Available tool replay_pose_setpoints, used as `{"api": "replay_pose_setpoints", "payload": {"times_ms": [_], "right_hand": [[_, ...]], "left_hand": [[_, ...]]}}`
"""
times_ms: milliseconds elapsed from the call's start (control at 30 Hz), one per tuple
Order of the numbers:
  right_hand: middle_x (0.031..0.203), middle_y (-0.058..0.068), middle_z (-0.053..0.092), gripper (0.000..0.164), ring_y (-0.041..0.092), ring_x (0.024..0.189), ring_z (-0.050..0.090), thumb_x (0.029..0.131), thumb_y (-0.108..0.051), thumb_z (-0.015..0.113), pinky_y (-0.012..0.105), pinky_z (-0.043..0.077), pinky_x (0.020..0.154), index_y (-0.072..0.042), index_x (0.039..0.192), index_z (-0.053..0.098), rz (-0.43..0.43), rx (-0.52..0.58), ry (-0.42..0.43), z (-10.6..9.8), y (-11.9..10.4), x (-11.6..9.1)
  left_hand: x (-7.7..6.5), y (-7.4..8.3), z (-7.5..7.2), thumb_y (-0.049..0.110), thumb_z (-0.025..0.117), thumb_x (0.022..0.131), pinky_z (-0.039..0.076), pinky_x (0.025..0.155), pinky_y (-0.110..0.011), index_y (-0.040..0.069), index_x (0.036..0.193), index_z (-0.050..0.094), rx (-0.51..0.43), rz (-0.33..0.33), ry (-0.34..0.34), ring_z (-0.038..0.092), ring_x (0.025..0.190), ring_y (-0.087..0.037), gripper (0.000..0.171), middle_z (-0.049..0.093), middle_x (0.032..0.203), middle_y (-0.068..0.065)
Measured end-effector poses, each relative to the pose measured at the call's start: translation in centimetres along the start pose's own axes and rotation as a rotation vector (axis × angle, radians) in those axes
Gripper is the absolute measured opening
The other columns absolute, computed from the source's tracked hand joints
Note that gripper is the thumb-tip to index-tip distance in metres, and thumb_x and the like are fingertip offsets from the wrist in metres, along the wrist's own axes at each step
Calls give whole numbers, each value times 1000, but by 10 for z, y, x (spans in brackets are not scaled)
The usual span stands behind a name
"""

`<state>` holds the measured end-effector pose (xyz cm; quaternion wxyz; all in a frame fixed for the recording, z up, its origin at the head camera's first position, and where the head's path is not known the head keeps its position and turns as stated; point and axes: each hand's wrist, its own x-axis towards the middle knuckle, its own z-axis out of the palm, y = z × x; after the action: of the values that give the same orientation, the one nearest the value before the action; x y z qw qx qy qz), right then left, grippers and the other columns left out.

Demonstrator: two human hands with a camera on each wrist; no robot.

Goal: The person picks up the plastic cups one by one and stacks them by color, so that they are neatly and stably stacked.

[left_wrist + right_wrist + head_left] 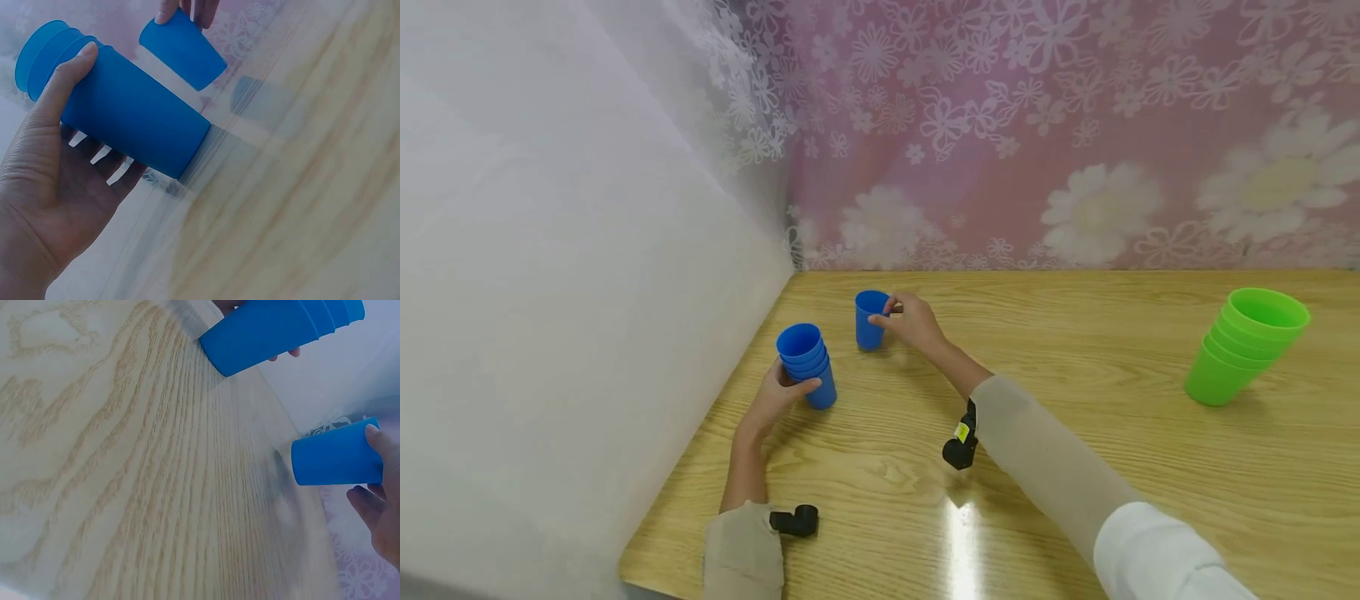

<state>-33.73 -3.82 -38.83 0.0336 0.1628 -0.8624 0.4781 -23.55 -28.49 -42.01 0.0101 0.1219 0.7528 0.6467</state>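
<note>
My left hand grips a stack of nested blue plastic cups from its left side, the thumb across the front. In the left wrist view the stack meets its reflection at the tabletop, and several rims show at its upper end. Farther back and to the right, my right hand pinches a single blue cup near its rim. That cup is upright and seems slightly above the table, its base apart from its reflection in the left wrist view. The two blue items stand a short gap apart.
A stack of green cups stands at the right of the wooden table. White sheeting borders the table's left edge, and a pink flowered curtain hangs along the back.
</note>
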Motion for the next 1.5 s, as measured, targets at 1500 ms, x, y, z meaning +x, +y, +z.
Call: {"api": "replay_pose_setpoints", "payload": {"times_ms": [1500], "right_hand": [[126, 13, 48, 62, 25, 104, 54, 82, -29, 70, 36, 48, 80, -5, 134, 45, -293, 37, -2, -44, -78, -36]], "left_hand": [[-5, 13, 7, 5, 61, 88, 28, 100, -51, 3, 143, 20, 16, -42, -3, 36, 124, -35, 68, 36, 136, -20]]}}
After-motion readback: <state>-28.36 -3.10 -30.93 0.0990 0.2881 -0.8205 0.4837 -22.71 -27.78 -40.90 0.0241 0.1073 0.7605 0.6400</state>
